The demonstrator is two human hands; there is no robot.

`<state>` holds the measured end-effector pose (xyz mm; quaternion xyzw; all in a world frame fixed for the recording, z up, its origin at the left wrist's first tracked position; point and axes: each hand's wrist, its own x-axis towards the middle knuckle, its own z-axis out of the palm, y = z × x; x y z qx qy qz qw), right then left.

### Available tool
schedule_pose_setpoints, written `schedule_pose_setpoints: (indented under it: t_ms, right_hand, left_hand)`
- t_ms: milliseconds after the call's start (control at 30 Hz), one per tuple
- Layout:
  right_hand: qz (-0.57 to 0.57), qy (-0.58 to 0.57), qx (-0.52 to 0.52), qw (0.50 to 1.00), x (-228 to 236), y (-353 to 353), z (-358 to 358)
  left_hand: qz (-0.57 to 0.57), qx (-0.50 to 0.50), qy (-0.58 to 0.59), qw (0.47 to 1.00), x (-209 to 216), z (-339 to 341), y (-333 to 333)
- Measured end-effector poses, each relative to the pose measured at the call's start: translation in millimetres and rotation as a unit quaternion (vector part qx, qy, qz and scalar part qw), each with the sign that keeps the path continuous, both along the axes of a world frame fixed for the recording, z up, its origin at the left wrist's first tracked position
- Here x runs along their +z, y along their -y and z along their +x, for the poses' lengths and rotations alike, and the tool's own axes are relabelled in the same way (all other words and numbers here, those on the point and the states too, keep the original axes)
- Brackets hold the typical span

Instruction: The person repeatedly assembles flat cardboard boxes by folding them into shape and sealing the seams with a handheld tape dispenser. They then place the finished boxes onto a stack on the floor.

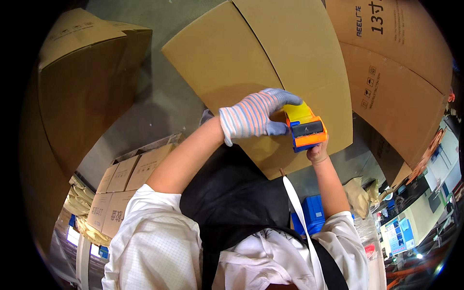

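A large brown cardboard box (299, 48) is in front of me, with a dark seam running across its top between two flaps. My right hand (317, 152), bare, grips an orange and blue tape dispenser (309, 141) over the box's near right part. A strip of yellow tape (299, 113) shows at the dispenser's far end. My left hand (258, 113) wears a striped grey-fingered glove and reaches in from the left. Its fingertips touch or nearly touch the yellow tape, while the thumb stands apart from the fingers beside the dispenser.
Tall cardboard boxes stand on the left (87, 77) and the right (386, 72). Smaller stacked cartons (121, 179) are at the lower left. A blue plastic bin (313, 212) sits by my right arm. Grey floor (169, 87) lies between the boxes.
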<state>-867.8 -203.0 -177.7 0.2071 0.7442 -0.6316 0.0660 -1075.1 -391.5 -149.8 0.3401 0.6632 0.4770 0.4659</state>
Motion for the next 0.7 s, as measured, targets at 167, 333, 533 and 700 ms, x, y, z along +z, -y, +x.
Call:
schedule_pose_setpoints:
  t_ms: [167,333,533,700]
  right_hand:
    - [0.009,-0.09,0.055,0.994,-5.2,-3.4,0.3]
    - [-0.016,-0.1,0.059,0.993,-8.6,-6.3,2.9]
    - [-0.005,-0.111,0.044,0.993,-8.6,-3.9,0.8]
    - [0.008,-0.089,0.015,0.996,-4.2,-0.3,-3.2]
  left_hand:
    - [0.07,0.073,0.051,0.994,-7.0,17.6,-18.9]
    - [0.042,0.15,0.101,0.983,-3.1,31.7,-19.2]
    - [0.078,0.219,-0.091,0.968,0.1,49.2,-19.4]
    - [0.036,0.278,0.0,0.96,-3.6,52.8,-24.9]
